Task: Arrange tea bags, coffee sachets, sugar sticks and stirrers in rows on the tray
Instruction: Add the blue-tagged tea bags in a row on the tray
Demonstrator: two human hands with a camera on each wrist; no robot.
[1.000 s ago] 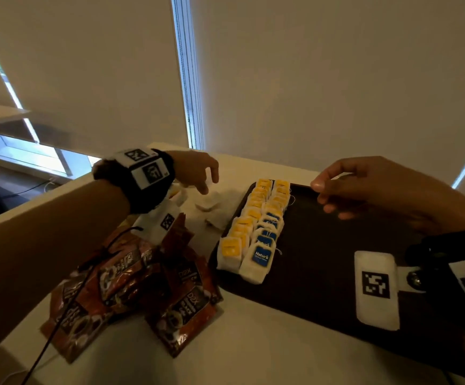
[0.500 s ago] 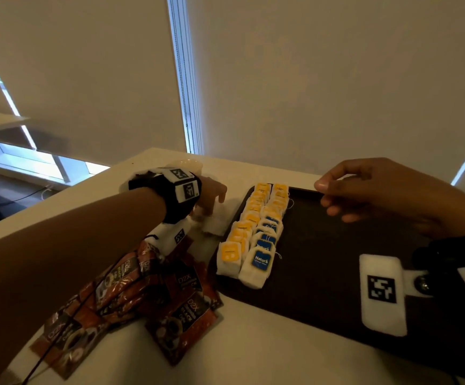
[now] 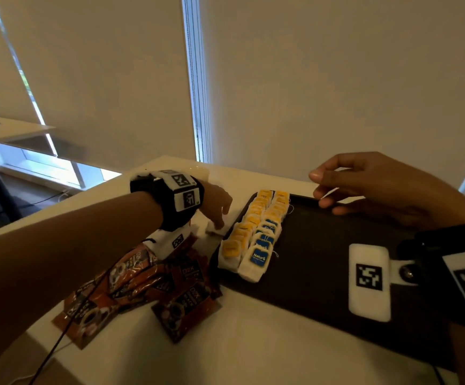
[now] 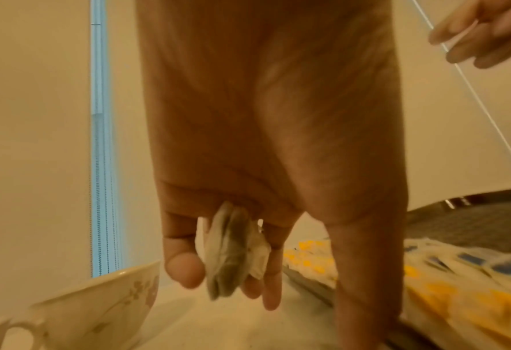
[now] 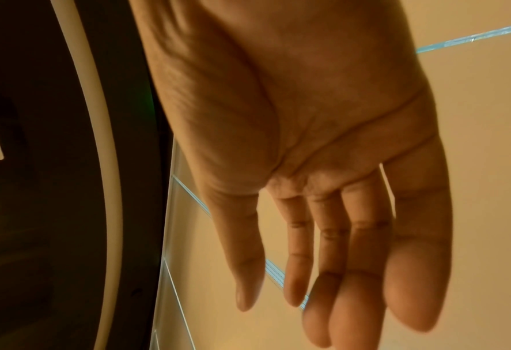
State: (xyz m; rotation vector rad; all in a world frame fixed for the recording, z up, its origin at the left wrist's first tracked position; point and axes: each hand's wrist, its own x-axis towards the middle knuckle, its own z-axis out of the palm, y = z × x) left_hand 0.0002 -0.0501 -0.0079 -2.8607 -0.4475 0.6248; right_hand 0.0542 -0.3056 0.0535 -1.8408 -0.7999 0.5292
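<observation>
Tea bag [image 4: 233, 255] pinched in left hand [image 3: 216, 202], fingers curled round it, just off tray [image 3: 323, 259] left edge above loose bags on table [image 3: 253, 343]; likely next for a row. Two tea bag rows [image 3: 256, 234] packed along tray left side, tags up, leaving rest of tray bare for other items. Coffee sachets [image 3: 142, 284] heaped on table left of tray, unsorted. Right hand [image 3: 370, 187] empty, fingers loosely extended, hovering over tray far edge, probably waiting to receive or straighten. Cup [image 4: 77, 307] left of tray.

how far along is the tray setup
Done: two rows of tea bags line the tray's left side. In hand: the left hand pinches another tea bag; the right hand hovers open. Left: coffee sachets lie piled off the tray; no sugar sticks or stirrers visible.
</observation>
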